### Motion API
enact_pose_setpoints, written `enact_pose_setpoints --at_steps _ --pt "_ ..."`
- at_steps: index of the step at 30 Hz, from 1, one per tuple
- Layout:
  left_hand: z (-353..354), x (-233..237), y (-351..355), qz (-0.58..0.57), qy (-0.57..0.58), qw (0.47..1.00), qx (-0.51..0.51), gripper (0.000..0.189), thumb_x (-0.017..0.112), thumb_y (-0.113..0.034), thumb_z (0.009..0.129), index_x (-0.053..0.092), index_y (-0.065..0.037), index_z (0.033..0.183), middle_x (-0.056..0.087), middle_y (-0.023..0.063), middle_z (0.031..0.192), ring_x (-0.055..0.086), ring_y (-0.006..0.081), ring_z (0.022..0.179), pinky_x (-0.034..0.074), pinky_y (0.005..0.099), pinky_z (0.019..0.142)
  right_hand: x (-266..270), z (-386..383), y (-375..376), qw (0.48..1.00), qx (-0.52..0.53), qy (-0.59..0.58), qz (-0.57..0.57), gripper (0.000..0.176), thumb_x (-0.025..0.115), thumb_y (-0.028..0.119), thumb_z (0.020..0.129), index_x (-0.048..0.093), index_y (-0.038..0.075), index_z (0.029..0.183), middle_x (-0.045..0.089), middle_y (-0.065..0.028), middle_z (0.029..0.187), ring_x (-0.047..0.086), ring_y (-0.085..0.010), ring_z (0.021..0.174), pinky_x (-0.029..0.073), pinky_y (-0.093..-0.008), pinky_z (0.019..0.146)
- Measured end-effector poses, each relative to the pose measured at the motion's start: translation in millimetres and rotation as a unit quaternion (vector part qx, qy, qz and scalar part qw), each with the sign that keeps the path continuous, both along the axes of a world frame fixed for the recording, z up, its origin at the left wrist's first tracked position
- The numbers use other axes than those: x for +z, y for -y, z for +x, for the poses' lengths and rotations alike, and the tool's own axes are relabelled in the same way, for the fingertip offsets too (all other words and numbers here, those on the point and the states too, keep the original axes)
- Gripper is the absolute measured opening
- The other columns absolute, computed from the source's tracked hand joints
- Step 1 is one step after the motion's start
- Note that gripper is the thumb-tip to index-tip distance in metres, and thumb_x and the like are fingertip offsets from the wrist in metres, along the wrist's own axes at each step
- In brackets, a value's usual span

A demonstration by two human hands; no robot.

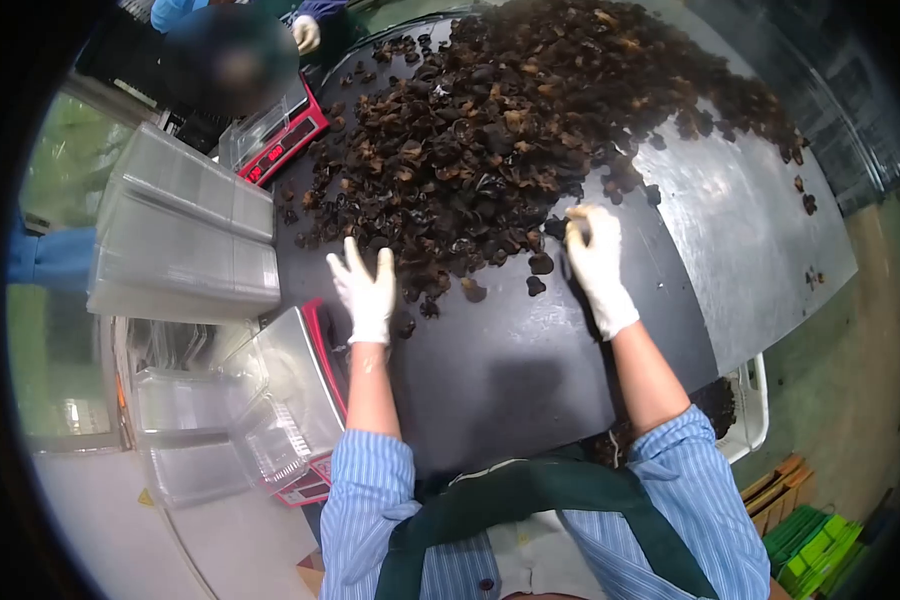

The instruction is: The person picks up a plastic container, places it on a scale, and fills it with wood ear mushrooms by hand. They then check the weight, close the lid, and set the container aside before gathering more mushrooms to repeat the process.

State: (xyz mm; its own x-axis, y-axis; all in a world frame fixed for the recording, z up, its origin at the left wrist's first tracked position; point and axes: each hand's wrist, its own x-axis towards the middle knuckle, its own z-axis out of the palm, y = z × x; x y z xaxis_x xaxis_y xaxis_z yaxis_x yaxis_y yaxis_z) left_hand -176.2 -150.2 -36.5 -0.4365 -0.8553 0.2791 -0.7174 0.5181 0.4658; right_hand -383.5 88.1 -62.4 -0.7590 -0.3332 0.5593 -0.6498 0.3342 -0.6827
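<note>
A large heap of dark brown, curled wood ear mushroom (470, 150) covers the far part of the dark tabletop. My left hand (365, 292), in a white glove, reaches to the heap's near left edge with its fingers spread and nothing in them. To the right, my right hand (598, 262), also white-gloved, has its fingers bent in around a dark wood ear piece (555, 228) at the heap's near edge. Between the hands lie a few loose pieces (536, 286) on the table (490, 360).
Stacked clear plastic containers (185, 235) stand at the left. Beside my left arm, a clear container (285, 400) sits on a red scale (322, 355). Another red scale (285, 140) stands farther back, near a person with a gloved hand (306, 34). Green crates (818, 550) are low on the right.
</note>
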Motion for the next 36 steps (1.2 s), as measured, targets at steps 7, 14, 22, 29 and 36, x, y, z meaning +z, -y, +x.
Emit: enact_pose_setpoints --at_steps 7,14,22,29,36 --pt "-2 3 -116 -0.034 0.036 0.948 -0.315 0.051 0.068 -0.012 0.071 0.059 -0.014 0.121 0.035 0.022 0.143 0.026 0.0464 0.134 0.02 0.0553 0.11 2 50 -4 0.954 0.242 -0.008 0.175 0.059 0.071 0.022 0.069 0.053 0.01 0.124 0.044 -0.0174 0.133 0.036 -0.045 0.124 0.031 -0.056 0.103" --pt "64 4 -108 -0.045 -0.009 0.959 -0.278 0.041 0.07 -0.008 0.068 0.064 -0.008 0.108 0.053 0.0178 0.129 0.049 0.0353 0.119 0.034 0.0476 0.104 39 34 -72 0.927 0.354 0.022 0.118 0.033 0.069 0.01 0.067 0.063 0.009 0.1 0.06 -0.0114 0.112 0.056 -0.03 0.104 0.043 -0.0454 0.091" --pt "23 -8 -108 0.028 0.051 0.968 -0.244 0.06 0.073 -0.017 0.072 0.055 -0.012 0.129 0.034 0.022 0.144 0.035 0.0445 0.127 0.027 0.05 0.107 -16 -117 -39 0.976 -0.056 0.007 0.208 0.053 0.067 0.028 0.08 0.052 0.011 0.127 0.048 -0.0164 0.135 0.044 -0.0371 0.119 0.033 -0.0458 0.102" --pt "27 16 -129 0.064 -0.002 0.931 -0.36 0.044 0.075 -0.012 0.065 0.066 -0.011 0.108 0.045 0.0217 0.136 0.039 0.044 0.125 0.026 0.0536 0.107 18 47 -30 0.93 0.307 0.007 0.202 0.048 0.071 0.016 0.068 0.059 0.008 0.114 0.055 -0.0141 0.117 0.052 -0.0321 0.102 0.038 -0.0437 0.093" --pt "22 10 -130 0.047 0.054 0.948 -0.31 0.05 0.078 -0.021 0.067 0.065 -0.016 0.114 0.036 0.0177 0.145 0.028 0.0485 0.131 0.025 0.0558 0.106 32 51 -17 0.955 0.16 -0.016 0.251 0.059 0.072 0.029 0.069 0.055 0.014 0.124 0.043 -0.0151 0.135 0.035 -0.039 0.125 0.024 -0.0549 0.105"
